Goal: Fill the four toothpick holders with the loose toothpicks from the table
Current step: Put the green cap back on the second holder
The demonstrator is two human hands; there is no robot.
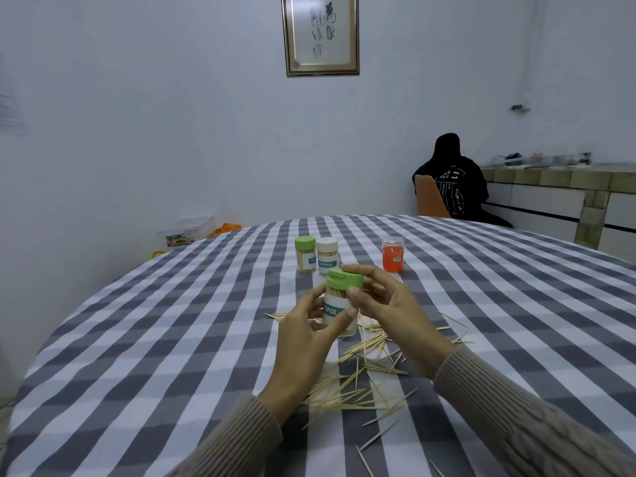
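Holding a green-lidded toothpick holder (339,304) above the table centre, both hands work at it in the head view. The holder is a clear cylinder, tilted slightly, packed with pale toothpicks, with a white label carrying a teal band that reads "THPICK" where the fingers leave it showing. The left hand (306,335) grips the body from the left, fingers curled round the label, thumb across the front. The right hand (385,304) is curled over the green lid, fingertips on its far edge and thumb against its near right side. Both sleeves are ribbed beige knit.

Loose toothpicks (364,370) lie scattered on the checked tablecloth (144,339) under and near the hands, thickest just below the wrists, with strays running to the right and toward the near edge. The hands and forearms cover part of the pile.

Farther off stand three more holders. A second green-lidded holder (305,254) and a white-lidded holder (327,256) stand upright, touching or just beside each other, both filled; the white one reads "TOOTHPICK". To the right, well apart from them, stands a red holder (392,254) with a clear lid.

Beyond the table: a framed calligraphy sheet (320,34) on the far wall, a person in black (454,180) seated with their back turned on an orange chair (430,197) at far right, a tiled counter (564,187), and a clear storage box (187,230) at far left.
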